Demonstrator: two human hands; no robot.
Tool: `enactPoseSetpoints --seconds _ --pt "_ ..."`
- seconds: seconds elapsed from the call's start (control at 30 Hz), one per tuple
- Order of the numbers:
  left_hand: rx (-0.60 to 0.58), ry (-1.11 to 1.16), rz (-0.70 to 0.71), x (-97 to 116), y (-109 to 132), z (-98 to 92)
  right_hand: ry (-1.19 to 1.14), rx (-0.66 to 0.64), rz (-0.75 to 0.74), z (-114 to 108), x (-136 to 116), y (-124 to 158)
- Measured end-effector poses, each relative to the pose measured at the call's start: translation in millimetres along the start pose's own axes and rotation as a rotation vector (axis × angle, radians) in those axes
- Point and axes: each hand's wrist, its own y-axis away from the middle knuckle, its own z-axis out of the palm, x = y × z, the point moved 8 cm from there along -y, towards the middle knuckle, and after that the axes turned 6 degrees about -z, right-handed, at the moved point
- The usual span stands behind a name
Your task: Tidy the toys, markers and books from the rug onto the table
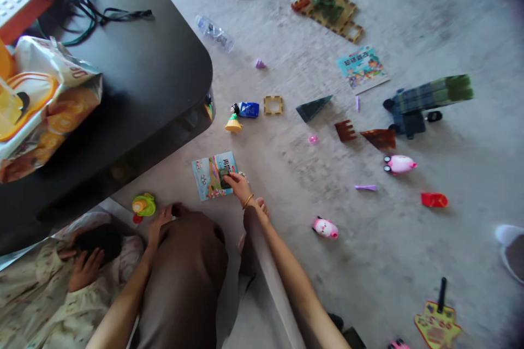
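My right hand [240,185] pinches a small dark green piece [225,177] over a light-blue picture booklet [201,172] that lies on the floor. The piece covers part of the booklet's cover. Beside my brown-clad knee is my left hand [161,220], its fingers curled near a small dark shape [177,209]; what that is I cannot make out. A green and orange toy [144,205] lies just left of that hand. Beyond the booklet stand a doll in a yellow skirt [233,120] and a blue packet [249,109].
A black table [164,49] with a snack bag [77,114] and cables [92,11] fills the upper left. Another person's hand [87,268] is at lower left. Toys lie across the floor at right: a green toy truck [429,98], a pink toy [326,227], a plastic bottle [215,34].
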Motion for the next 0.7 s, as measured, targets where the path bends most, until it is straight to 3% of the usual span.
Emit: enactPoseSetpoints --seconds 0.1,0.2,0.27,0.33,0.37,0.47,0.57,0.63,0.7 --pt "0.13 0.042 0.051 15.2 -13.8 -15.8 -0.058 0.049 0.033 -18.0 -9.2 3.0" --pt "0.213 0.052 0.096 58.3 -35.2 -42.5 -0.137 0.06 0.054 -38.8 -26.3 6.3" --pt "0.216 0.038 0.154 112.8 -53.3 -62.3 -0.242 -0.037 0.062 -45.7 -41.9 6.3" --pt "0.193 0.035 0.276 188.3 -68.9 -79.4 -0.33 -0.128 0.059 -56.6 -60.3 4.2" --pt "0.175 0.036 0.359 230.9 -74.3 -85.2 -0.35 -0.114 0.044 -69.2 -69.8 1.3" --pt "0.146 0.06 0.569 354.3 -81.4 -91.9 -0.32 0.172 -0.056 -140.8 -98.6 -11.7" --pt "-0.019 0.033 0.856 458.9 -74.2 -72.6 -0.268 0.51 -0.199 -236.1 -127.6 -23.3" --pt "-0.095 0.027 0.989 503.9 -74.2 -63.9 -0.211 0.678 -0.283 -299.5 -144.7 -33.0" --pt "-0.026 0.055 0.935 522.5 -95.7 -72.1 -0.083 0.783 -0.397 -355.2 -164.6 -44.2"
